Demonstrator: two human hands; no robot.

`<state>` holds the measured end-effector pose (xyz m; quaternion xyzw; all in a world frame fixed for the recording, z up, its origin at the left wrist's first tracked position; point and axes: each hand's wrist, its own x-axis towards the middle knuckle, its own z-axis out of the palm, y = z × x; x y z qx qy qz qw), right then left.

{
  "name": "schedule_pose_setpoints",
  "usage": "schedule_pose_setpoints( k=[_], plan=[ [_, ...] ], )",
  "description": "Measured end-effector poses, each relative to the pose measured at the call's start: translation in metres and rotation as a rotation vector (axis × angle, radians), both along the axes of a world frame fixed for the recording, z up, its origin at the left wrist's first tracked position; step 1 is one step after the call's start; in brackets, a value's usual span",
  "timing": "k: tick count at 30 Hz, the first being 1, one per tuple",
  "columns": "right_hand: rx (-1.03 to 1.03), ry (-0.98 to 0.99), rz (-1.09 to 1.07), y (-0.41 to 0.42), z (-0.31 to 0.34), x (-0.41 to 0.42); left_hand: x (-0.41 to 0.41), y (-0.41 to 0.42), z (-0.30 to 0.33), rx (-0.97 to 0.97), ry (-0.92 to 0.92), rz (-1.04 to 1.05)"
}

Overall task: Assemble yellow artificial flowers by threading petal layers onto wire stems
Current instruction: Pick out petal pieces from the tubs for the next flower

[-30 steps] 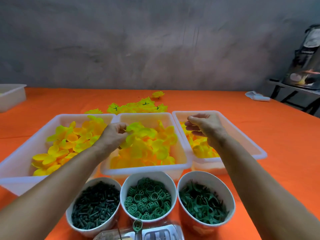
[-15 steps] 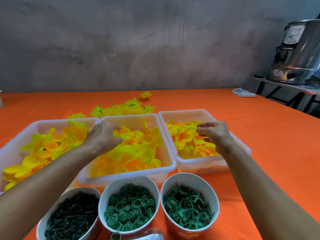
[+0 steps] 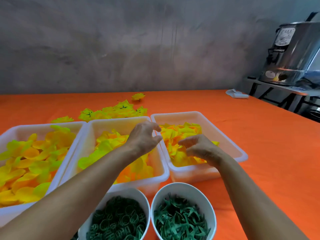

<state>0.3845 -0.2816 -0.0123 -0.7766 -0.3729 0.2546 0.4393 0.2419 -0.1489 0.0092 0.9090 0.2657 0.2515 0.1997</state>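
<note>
Honestly, the big risk sits in the right tray [image 3: 223,129]: its petal layers [image 3: 180,132] lie crowded and overlapping, so I could lift two stuck together. My right hand [image 3: 201,149] rests down among them, fingers curled; whether it pinches one I cannot tell. My left hand [image 3: 143,137] hovers at the tray's edge, fingers loosely curved, holding nothing.

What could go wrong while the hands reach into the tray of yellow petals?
1. The right hand is digging in the right tray and may pinch several stuck petals instead of one.
2. The left arm crosses low over the middle tray, so it could brush petals out.
3. Both forearms pass close above the cups of green parts and might tip one.
</note>
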Motion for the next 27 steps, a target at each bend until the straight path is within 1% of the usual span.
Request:
schedule_pose_setpoints(
  k=[2,4,8,10,12,14,18,20,23,27],
  plan=[
    [0.033,-0.013,-0.001,0.0,-0.003,0.001,0.011,-0.001,-0.005,-0.018,-0.007,-0.038],
    [0.079,0.001,-0.068,0.0,-0.004,0.006,0.018,0.001,-0.011,-0.025,-0.027,-0.05],
    [0.248,0.076,-0.355,0.003,0.0,0.029,0.023,0.008,-0.023,-0.05,-0.133,-0.05],
    [0.299,0.079,-0.499,0.005,0.0,0.038,0.024,0.01,-0.028,-0.068,-0.187,-0.056],
    [0.31,0.056,-0.554,0.009,0.0,0.04,0.025,0.01,-0.034,-0.078,-0.234,-0.058],
    [0.352,0.097,-0.519,0.015,-0.002,0.035,0.026,0.009,-0.037,-0.109,-0.29,-0.052],
    [0.491,0.355,-0.372,0.027,-0.003,0.022,0.025,0.007,-0.036,-0.248,-0.398,-0.06],
    [0.52,0.427,-0.31,0.029,-0.005,0.018,0.025,0.007,-0.036,-0.338,-0.409,-0.094],
    [0.545,0.451,-0.193,0.028,-0.006,0.014,0.025,0.006,-0.037,-0.46,-0.425,-0.159],
    [0.599,0.452,-0.032,0.027,-0.004,0.009,0.024,0.004,-0.035,-0.607,-0.542,-0.284]
  ],
)
